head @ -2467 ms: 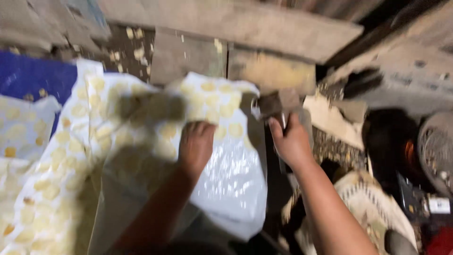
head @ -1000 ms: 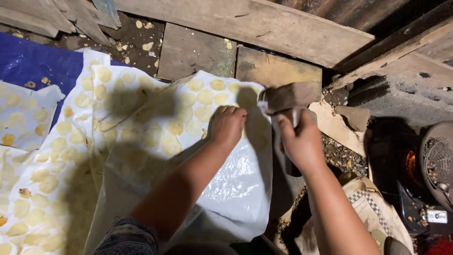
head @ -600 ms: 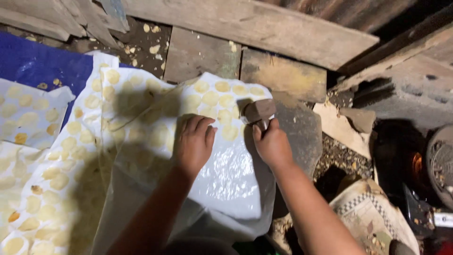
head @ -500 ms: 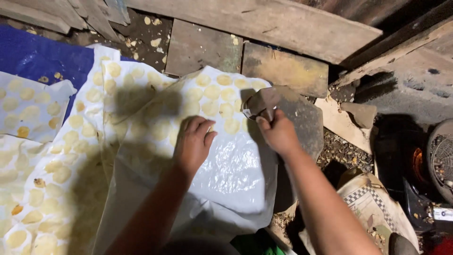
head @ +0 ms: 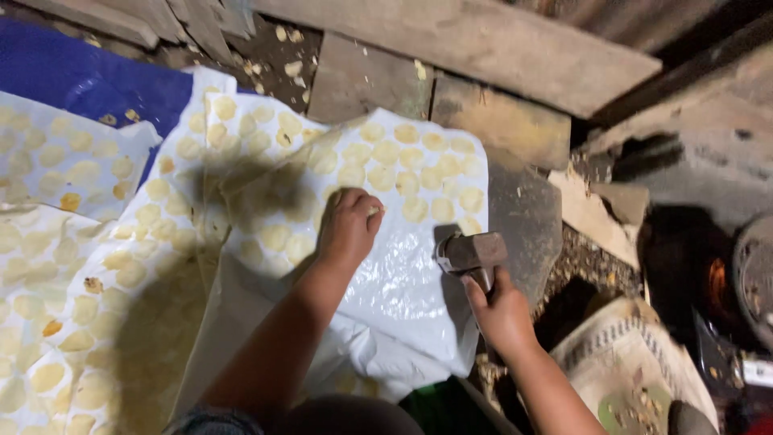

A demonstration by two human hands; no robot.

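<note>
The left hand (head: 348, 229) rests knuckles-down on the white plastic sheet dotted with flattened pale yellow discs (head: 386, 242), its grip curled shut around something small at its fingertips. At its 4 o'clock, the right hand (head: 501, 310) clasps the handle of a rusty metal hammer (head: 471, 252), head just above the sheet's right edge, beside the flat grey stone slab (head: 527, 221)
</note>
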